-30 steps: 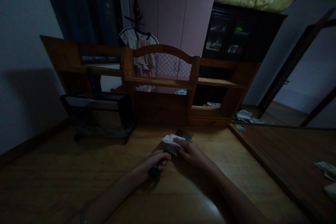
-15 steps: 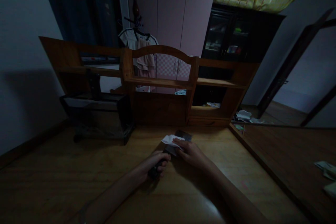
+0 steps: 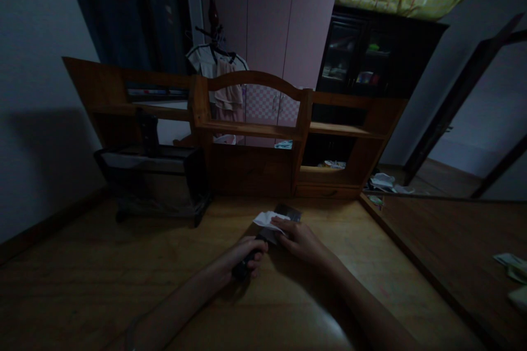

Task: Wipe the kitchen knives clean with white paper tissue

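My left hand [image 3: 249, 258] is wrapped around the black handle of a broad-bladed knife [image 3: 293, 213], which looks like a cleaver. The dark blade points away from me and to the right, low over the wooden tabletop [image 3: 197, 285]. A white tissue [image 3: 265, 219] lies against the blade, pinched under the fingers of my right hand [image 3: 298, 236]. The tissue and my fingers cover the middle of the blade. In the dim light I cannot tell whether the blade touches the tabletop.
A wooden shelf unit [image 3: 253, 130] rises along the table's far edge. At the left stands a dark box-like appliance [image 3: 150, 184] on feet, with a black upright object [image 3: 148, 131] at its top. Beyond the right edge lies a lower brown wooden surface [image 3: 444, 236] with papers [image 3: 510, 263].
Almost nothing differs. Both hands, the knife and the tissue are in nearly the same places; the camera view has shifted very slightly.
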`<state>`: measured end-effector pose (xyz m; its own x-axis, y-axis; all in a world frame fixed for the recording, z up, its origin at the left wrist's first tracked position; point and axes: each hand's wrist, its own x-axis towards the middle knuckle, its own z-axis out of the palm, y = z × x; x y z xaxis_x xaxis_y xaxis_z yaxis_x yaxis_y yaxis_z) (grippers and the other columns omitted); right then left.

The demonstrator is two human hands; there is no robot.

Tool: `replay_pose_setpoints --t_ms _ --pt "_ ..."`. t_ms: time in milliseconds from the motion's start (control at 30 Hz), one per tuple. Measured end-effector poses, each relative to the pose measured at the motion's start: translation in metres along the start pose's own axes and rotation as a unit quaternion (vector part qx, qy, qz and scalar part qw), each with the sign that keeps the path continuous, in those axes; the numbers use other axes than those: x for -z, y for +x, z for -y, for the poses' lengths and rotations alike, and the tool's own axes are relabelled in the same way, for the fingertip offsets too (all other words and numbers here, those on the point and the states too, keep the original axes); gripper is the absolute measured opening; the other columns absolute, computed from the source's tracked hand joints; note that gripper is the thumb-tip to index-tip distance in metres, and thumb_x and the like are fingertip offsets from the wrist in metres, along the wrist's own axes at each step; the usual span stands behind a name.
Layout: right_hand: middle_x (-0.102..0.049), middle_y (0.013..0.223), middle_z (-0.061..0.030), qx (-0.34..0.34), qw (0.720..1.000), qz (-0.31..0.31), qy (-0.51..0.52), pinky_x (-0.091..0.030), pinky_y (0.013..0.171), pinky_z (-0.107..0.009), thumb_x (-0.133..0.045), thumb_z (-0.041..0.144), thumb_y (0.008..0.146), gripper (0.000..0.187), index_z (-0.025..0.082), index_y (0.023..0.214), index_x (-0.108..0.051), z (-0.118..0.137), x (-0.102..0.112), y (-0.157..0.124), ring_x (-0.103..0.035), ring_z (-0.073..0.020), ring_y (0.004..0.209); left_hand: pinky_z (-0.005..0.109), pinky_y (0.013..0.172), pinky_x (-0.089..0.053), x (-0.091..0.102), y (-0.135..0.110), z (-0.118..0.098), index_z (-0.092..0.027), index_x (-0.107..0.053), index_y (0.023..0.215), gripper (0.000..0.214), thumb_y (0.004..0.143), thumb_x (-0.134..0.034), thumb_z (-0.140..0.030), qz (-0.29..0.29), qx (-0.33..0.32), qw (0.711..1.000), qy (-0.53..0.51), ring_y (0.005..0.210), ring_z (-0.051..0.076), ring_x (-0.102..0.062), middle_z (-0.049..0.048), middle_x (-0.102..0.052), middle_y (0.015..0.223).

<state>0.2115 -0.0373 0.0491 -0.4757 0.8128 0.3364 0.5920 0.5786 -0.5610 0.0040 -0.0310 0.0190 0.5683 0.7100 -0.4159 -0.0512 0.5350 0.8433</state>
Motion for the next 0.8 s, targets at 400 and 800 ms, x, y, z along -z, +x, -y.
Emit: replay_pose_setpoints --t_ms 400,800 --pt "-0.051 0.135 -0.006 0.004 1.0 -0.002 -0.009 -0.037 0.104 -0.041 -0.048 0.028 0.089 0.043 0.023 0.132 -0.051 -0.0025 -0.0031 -0.0005 -0.048 -0.0239 0.124 0.018 0.038 -0.033 -0.0029 -0.0038 -0.0027 -0.02 -0.048 0.081 0.024 0.068 -0.065 -0.03 0.017 0.0 1.0 -0.014 0.035 0.003 -0.028 -0.0104 -0.038 0.054" --pt "-0.046 0.14 -0.0062 0.008 0.999 0.013 -0.05 -0.034 0.107 -0.04 -0.043 0.026 0.092 0.044 0.022 0.136 -0.044 -0.0027 -0.0072 -0.0028 -0.043 -0.0231 0.128 0.018 0.038 -0.033 -0.0022 -0.0068 -0.003 -0.019 -0.05 0.083 0.017 0.074 -0.061 -0.028 0.025 -0.008 1.0 0.0 0.036 0.003 -0.028 -0.0094 -0.037 0.054"
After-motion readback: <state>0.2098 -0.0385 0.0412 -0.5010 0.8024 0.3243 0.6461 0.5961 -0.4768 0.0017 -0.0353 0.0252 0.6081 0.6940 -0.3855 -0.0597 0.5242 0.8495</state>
